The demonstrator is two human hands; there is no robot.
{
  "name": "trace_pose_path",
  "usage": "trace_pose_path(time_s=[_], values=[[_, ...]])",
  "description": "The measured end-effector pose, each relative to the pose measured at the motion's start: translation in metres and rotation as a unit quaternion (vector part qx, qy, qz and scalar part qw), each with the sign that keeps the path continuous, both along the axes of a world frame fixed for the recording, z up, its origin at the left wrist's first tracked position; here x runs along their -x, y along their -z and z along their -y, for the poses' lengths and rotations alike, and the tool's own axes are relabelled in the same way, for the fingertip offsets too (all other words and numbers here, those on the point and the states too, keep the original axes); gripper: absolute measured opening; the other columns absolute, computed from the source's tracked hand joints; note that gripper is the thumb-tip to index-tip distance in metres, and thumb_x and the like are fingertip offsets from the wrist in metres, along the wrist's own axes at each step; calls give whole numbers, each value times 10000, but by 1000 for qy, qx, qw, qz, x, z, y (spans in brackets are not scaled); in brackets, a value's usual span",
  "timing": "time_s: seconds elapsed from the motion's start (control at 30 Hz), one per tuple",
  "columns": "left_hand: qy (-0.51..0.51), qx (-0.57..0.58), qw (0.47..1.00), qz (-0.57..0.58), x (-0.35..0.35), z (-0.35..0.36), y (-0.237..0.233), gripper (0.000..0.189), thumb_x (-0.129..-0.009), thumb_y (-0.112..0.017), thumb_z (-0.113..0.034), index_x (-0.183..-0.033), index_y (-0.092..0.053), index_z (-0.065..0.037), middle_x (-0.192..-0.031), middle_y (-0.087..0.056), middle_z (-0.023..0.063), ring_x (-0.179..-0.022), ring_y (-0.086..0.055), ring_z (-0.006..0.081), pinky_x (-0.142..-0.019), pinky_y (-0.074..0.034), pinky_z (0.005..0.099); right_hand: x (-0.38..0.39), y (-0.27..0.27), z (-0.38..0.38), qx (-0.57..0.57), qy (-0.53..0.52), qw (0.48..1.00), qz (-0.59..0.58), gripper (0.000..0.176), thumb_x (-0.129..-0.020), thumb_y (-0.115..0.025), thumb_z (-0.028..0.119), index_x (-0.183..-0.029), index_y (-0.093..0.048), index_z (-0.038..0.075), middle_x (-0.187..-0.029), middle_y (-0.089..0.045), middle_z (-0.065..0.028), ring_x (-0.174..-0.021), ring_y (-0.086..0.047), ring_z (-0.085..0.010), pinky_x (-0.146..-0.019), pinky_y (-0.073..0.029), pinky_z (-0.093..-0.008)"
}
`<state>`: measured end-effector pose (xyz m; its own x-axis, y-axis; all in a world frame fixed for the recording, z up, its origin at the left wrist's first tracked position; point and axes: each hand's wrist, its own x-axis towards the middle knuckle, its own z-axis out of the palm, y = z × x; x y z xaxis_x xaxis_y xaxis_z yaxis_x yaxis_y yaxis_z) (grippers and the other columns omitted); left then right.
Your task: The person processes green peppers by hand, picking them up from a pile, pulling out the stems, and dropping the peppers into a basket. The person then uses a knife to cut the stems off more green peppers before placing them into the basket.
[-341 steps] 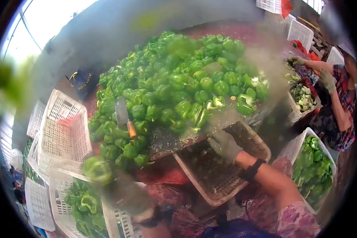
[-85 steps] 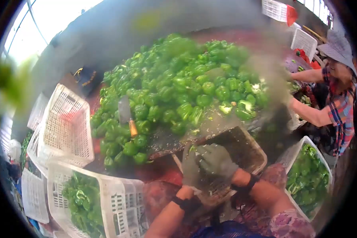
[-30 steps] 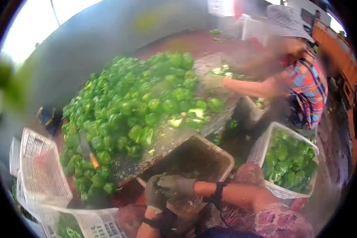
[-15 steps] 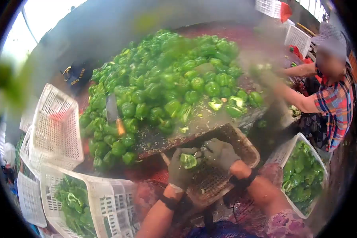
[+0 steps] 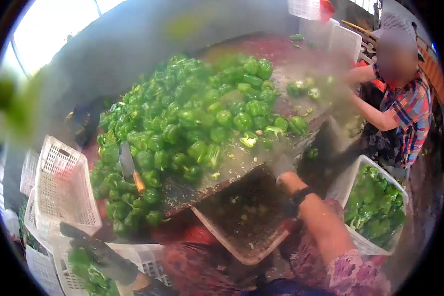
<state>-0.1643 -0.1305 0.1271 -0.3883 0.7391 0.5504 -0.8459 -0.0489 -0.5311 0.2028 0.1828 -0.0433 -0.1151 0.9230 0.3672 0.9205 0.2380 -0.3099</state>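
My left hand [image 5: 106, 259], in a dark grey-green glove, is over the white crate [image 5: 133, 254] at lower left. Its fingers are stretched out and apart, just above cut green bell pepper pieces [image 5: 86, 276]. At the table's near edge is my gloved right hand [image 5: 282, 165], smeared by motion, so its grip does not show. Close beside it lie a pepper half [image 5: 249, 140] with its pale inside showing and another cut pepper [image 5: 275, 130]. A big heap of whole green bell peppers [image 5: 182, 118] covers the table.
A knife [image 5: 127, 160] with a wooden handle rests on the heap's left side. Below the table edge sits a brown tray [image 5: 217, 239] with scraps. White crates [image 5: 66, 182] stand at left, and a pepper-filled crate [image 5: 375, 207] at right. Another person [image 5: 404, 116] works at the right.
My left hand has gone from above the tray to the left crate, and the pepper piece has left the tray area. My right hand has moved up to the table edge. The view has shifted.
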Motion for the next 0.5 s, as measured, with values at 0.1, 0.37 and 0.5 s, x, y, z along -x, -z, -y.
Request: trace_pose_path(time_s=[0.1,0.37,0.5], values=[[-137,73,979,-133,-16,-24,9,501,-1022,-410,-177,-1516,-338,-145,-1467,-479,55,-1171,-530,199,-904,-500,390,-8,35,-16,28,29,999,-1,341,-866,-686,284,-1111,-649,50,-1215,-588,-186,-1111,-562,-370,-945,-469,-442],[-18,498,678,-540,-147,-109,82,503,-1018,-469,-435,-1326,-537,-43,-1233,-623,124,-1140,-594,275,-926,-519,414,21,-28,48,-5,-158,981,-113,304,-799,-710,301,-1037,-674,114,-939,-622,-175,-888,-612,-371,-768,-503,-474],[-166,405,562,-702,-165,-128,110,452,-1005,-531,-378,-1347,-504,-84,-1233,-597,106,-1115,-600,255,-925,-514,383,56,-39,101,14,-273,939,-206,471,-753,-712,285,-1169,-649,73,-1081,-635,-201,-975,-609,-398,-885,-507,-456]])
